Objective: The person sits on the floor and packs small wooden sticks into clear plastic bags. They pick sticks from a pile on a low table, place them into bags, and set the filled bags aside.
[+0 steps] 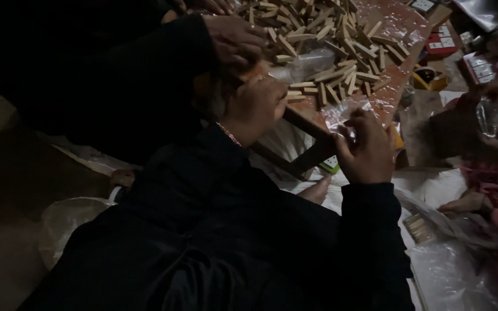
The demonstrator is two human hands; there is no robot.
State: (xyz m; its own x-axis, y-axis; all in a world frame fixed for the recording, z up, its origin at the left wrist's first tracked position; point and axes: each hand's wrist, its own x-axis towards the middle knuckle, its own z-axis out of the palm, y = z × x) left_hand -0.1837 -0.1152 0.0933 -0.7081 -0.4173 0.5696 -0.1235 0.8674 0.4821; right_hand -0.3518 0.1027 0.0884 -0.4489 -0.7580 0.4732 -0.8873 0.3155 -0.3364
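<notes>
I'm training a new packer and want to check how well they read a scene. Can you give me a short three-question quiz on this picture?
1. True or false: the small wooden sticks lie in a loose heap on the low wooden table.
2. What does the right hand pinch? A) a clear plastic bag B) a red box C) a pair of scissors
3. Which of the wearer's hands is closer to the heap of sticks?

Key
1. True.
2. A: it grips the crinkled clear plastic bag at the table's edge.
3. The left hand, curled at the near edge of the heap.
</notes>
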